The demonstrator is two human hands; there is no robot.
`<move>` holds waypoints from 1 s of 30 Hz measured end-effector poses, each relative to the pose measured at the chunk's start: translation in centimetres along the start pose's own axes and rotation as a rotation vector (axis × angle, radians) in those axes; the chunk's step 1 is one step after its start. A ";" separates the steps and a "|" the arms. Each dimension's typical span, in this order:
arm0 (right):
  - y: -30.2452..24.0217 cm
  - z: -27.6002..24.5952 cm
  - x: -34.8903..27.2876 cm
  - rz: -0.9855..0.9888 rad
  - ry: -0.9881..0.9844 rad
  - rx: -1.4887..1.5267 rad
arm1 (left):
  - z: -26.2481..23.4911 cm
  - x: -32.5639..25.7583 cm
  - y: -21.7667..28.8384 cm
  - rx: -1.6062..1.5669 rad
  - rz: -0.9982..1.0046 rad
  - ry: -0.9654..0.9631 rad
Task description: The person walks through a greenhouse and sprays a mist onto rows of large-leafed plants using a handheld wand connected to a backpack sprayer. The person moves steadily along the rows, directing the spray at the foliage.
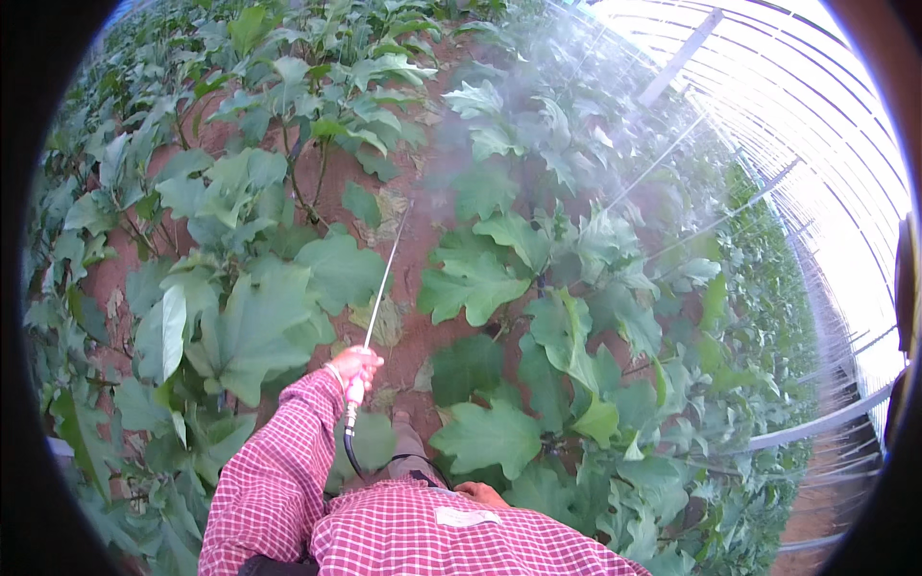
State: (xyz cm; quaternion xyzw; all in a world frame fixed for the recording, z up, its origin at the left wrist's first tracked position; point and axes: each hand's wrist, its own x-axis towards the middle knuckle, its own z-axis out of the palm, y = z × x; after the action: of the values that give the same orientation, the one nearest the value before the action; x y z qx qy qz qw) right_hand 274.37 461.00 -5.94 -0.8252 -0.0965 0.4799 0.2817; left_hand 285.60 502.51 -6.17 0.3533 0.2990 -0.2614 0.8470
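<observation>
Head view, A: Where is the spray lance [381, 288]?
B: Its handle is in the left hand [353, 365], fingers wrapped tight around it; the thin rod runs up from there over red soil, between leafy plants [240, 317].
A: The right hand [480, 493]?
B: Below the lance, against the checked shirt [423, 533]; its grip can't be made out.

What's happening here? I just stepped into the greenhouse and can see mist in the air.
A person in a red checked shirt stands on a bare soil path between rows of broad-leaved plants. Their left hand grips the handle of a thin spray wand, pointed ahead along the path, with a dark hose hanging from it. A fine mist drifts over the plants ahead. The right hand rests low by the waist, holding nothing visible.
</observation>
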 end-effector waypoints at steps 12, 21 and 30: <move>-3.8 -19.8 16.7 0.026 0.166 -0.014 | 4.6 12.2 15.2 -0.071 0.122 0.023; -8.5 -24.6 23.6 -0.011 0.149 0.020 | 9.8 13.0 31.2 0.055 0.449 -0.009; -21.2 -30.1 33.5 -0.068 0.170 -0.023 | 9.9 17.3 46.3 0.180 0.629 -0.116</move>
State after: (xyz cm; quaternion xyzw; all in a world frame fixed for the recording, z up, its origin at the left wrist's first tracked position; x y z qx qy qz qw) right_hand 319.68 481.60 -7.43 -0.8625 -0.1058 0.3969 0.2955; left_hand 330.89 519.40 8.00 0.4861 0.1021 -0.0321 0.8673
